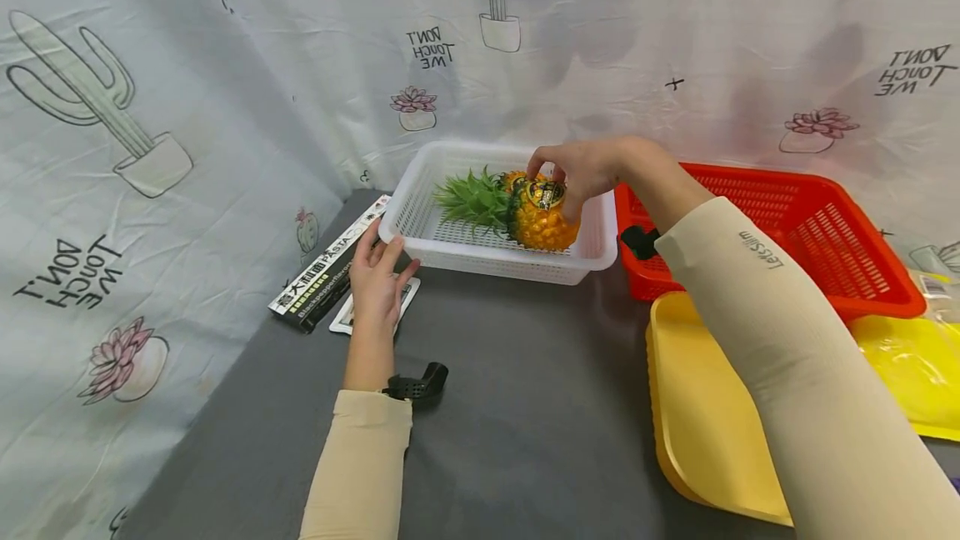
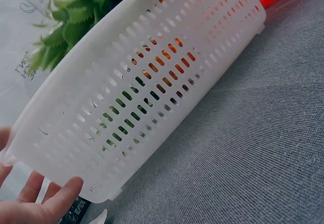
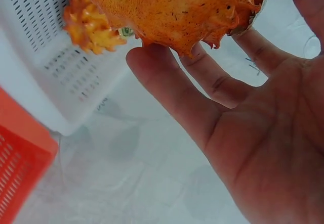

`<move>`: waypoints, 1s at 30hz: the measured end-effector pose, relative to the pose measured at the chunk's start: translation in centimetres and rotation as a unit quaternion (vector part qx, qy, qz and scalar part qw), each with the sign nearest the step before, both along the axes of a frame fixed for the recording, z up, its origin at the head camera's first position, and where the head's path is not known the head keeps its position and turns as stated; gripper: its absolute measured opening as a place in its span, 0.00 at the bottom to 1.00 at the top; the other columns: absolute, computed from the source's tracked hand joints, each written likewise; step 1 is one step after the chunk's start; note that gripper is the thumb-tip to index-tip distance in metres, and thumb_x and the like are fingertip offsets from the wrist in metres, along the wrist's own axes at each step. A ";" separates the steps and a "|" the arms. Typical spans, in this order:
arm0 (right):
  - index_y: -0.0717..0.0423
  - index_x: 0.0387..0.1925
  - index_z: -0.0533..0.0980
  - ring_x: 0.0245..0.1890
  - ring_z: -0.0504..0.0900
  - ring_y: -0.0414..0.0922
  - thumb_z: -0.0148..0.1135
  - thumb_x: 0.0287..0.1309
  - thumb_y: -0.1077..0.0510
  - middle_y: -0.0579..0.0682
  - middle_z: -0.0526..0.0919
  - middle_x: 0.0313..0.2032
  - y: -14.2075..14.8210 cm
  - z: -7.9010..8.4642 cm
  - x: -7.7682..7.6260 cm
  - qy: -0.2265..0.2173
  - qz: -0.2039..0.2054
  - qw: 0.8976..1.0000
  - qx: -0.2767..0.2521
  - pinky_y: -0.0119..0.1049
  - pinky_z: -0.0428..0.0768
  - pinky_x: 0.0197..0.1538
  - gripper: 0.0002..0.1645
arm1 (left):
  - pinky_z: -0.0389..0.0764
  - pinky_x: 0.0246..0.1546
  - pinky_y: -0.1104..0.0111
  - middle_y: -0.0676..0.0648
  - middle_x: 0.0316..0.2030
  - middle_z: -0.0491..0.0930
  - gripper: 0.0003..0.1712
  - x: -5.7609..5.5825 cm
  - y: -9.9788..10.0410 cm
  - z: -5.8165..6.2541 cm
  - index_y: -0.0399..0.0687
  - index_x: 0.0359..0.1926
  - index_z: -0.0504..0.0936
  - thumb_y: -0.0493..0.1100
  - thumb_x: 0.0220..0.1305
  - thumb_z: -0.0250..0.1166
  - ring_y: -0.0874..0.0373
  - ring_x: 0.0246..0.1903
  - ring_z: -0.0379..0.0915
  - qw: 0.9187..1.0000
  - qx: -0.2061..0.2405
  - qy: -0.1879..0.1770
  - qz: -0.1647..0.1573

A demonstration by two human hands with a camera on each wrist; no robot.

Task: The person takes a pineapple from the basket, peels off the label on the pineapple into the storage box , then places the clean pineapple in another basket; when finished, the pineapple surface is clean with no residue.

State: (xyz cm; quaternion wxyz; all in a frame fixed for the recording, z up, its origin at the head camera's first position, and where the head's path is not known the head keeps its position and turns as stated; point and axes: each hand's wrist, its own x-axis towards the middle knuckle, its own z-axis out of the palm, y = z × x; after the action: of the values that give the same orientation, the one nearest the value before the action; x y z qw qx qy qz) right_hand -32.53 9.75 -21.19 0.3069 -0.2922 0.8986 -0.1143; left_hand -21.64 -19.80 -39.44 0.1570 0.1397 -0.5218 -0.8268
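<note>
My right hand reaches into the white basket and grips an orange, spiky horned melon from above, with its thumb and fingers around it. A dark and gold label shows on the melon. Another orange spiky fruit lies inside the same basket. A green leafy crown, like a pineapple's, points left; whatever it joins is mostly hidden by the melon. At the basket's front left corner my left hand holds the outer wall and rim, its fingers spread around the corner.
Right of the white basket stands a red basket, with a yellow tray in front. A yellow packet lies at far right. Near my left hand are a pasta box and a flat white packet. A patterned curtain hangs behind.
</note>
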 end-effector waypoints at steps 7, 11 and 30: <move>0.43 0.74 0.59 0.64 0.72 0.56 0.71 0.53 0.62 0.59 0.66 0.70 1.1 1.3 1.8 0.023 0.002 1.000 0.010 0.50 0.79 0.59 0.50 | 0.77 0.63 0.45 0.44 0.72 0.69 0.34 -0.2 -0.2 0.2 0.59 0.78 0.66 0.39 0.74 0.62 0.55 0.63 0.73 1.000 -0.003 0.003 0.001; 0.42 0.73 0.60 0.64 0.72 0.57 0.71 0.53 0.61 0.59 0.67 0.69 1.8 1.9 2.7 0.026 -0.001 1.000 0.005 0.52 0.77 0.61 0.49 | 0.76 0.63 0.45 0.45 0.71 0.69 0.33 -0.3 -0.2 0.1 0.61 0.76 0.68 0.39 0.74 0.63 0.56 0.63 0.73 1.000 0.003 -0.002 0.005; 0.41 0.68 0.64 0.58 0.76 0.53 0.72 0.49 0.63 0.56 0.71 0.64 4.3 1.6 7.1 0.015 -0.010 0.999 -0.039 0.47 0.80 0.56 0.46 | 0.77 0.63 0.46 0.46 0.73 0.68 0.33 -0.2 0.0 -0.1 0.64 0.76 0.68 0.41 0.74 0.63 0.55 0.64 0.73 1.000 0.000 -0.010 0.000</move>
State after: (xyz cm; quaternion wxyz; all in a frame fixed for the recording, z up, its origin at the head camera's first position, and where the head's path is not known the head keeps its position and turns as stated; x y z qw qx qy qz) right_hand -25.43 14.02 -19.60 0.2805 -0.2969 0.9008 -0.1473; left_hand -21.86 -19.76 -39.49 0.1515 0.1482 -0.5236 -0.8252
